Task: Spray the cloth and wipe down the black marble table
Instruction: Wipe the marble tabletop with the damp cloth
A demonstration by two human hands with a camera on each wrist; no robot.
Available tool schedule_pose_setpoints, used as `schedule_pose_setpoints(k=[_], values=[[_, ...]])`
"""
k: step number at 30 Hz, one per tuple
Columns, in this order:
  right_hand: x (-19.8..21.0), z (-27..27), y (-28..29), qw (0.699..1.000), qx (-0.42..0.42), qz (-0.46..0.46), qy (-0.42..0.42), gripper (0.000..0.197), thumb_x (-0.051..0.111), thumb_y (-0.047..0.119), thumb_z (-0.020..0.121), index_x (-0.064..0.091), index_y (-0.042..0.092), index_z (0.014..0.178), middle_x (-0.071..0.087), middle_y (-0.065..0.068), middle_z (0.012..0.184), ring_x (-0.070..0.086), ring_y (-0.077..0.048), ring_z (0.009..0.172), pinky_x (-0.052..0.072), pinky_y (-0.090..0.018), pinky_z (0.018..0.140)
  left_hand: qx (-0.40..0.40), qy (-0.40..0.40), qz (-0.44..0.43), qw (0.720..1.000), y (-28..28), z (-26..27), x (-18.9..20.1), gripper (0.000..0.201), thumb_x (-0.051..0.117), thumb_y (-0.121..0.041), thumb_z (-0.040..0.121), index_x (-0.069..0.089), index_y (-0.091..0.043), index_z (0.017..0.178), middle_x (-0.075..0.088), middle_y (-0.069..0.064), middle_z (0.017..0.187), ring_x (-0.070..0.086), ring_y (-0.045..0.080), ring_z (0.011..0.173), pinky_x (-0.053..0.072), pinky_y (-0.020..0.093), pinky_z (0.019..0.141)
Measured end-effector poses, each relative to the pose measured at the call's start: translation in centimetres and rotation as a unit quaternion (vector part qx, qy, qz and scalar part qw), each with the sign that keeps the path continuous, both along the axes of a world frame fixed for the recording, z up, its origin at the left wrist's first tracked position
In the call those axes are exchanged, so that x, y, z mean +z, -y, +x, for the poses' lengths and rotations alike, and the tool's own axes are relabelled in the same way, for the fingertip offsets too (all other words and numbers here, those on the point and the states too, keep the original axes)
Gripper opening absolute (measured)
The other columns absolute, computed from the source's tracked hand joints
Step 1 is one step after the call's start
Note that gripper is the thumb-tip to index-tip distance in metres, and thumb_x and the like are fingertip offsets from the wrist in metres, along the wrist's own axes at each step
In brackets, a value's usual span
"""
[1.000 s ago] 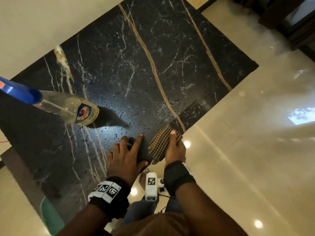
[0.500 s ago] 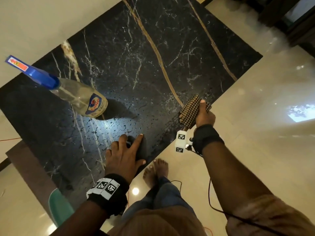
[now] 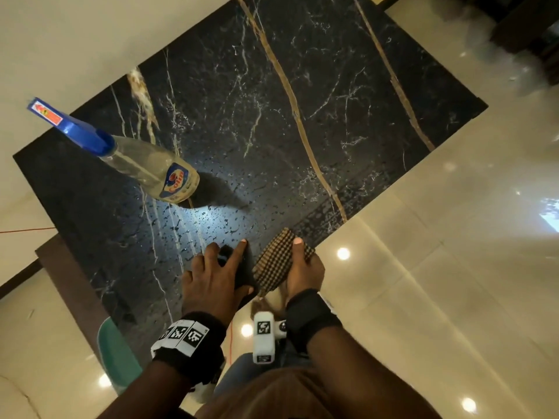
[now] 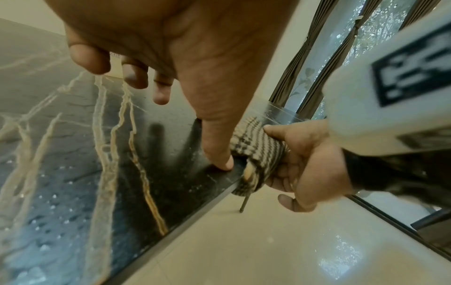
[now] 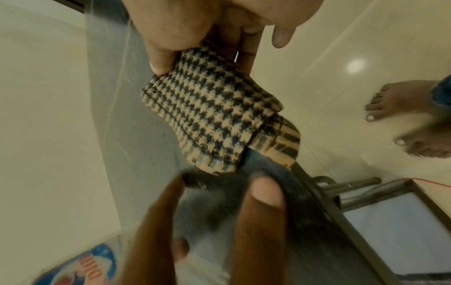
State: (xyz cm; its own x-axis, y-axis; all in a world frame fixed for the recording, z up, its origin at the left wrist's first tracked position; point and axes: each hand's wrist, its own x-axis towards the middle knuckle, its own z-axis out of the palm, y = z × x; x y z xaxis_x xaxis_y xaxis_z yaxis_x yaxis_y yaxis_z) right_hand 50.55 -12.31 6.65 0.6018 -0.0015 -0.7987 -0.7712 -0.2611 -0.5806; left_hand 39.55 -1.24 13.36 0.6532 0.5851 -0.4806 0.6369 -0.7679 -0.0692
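Observation:
The black marble table (image 3: 302,86) with gold veins is beaded with droplets near its front edge. A clear spray bottle (image 3: 151,170) with a blue trigger head stands at the left; its label (image 5: 80,266) shows in the right wrist view. My left hand (image 3: 223,255) rests flat on the tabletop near the front edge, fingers spread and thumb (image 4: 219,158) pressed down. Right beside it, my right hand (image 3: 298,258) grips a folded tan-and-black houndstooth cloth (image 3: 278,264) (image 5: 212,123) against the table's front edge, with its thumb on top of the cloth (image 4: 258,146).
Glossy cream floor tiles (image 3: 423,267) surround the table. A green chair (image 3: 118,355) sits under the near left corner. My bare feet (image 5: 402,111) stand by the front edge, next to the metal table frame (image 5: 341,189). Curtains and a window (image 4: 317,57) lie beyond.
My right hand swept the cloth out to the right along the front edge, then back beside my left hand. The left hand and the bottle stayed put.

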Motion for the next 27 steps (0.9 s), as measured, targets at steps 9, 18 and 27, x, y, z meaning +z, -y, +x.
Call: schedule_pose_setpoints(k=[9,18,27], values=[[-0.2,9.6,1.3,0.992,-0.080,-0.039,0.092,0.044,0.061,0.047,0.094,0.070,0.006,0.109,0.068,-0.006,0.102,0.063,-0.022,0.095,0.048,-0.024,0.067,0.009,0.013,0.009,1.000,0.0,-0.9,-0.6,0.099,0.060,-0.072,0.077,0.003,-0.047,0.154,0.027,0.012,0.144,0.035,0.034,0.120,0.043,0.051,0.094],[-2.0,-5.7,-0.6,0.997,0.048,-0.053,0.005,0.075,0.049,0.090,0.073,0.071,0.023,0.099,0.073,0.008,0.097,0.068,-0.020,0.096,0.055,-0.042,0.090,-0.009,0.006,-0.007,1.000,-1.1,-4.5,-0.7,0.097,0.058,-0.070,0.079,0.000,-0.047,0.153,0.026,0.012,0.144,0.037,0.033,0.121,0.042,0.051,0.096],[-0.2,-5.7,-2.2,0.997,-0.034,-0.056,0.037,0.058,0.060,0.063,0.088,0.073,0.010,0.107,0.070,-0.005,0.102,0.065,-0.027,0.100,0.051,-0.031,0.082,-0.054,0.002,-0.006,0.999,-3.8,-10.1,-0.1,0.102,0.065,-0.067,0.075,0.001,-0.051,0.152,0.030,0.009,0.144,0.038,0.032,0.120,0.043,0.049,0.094]])
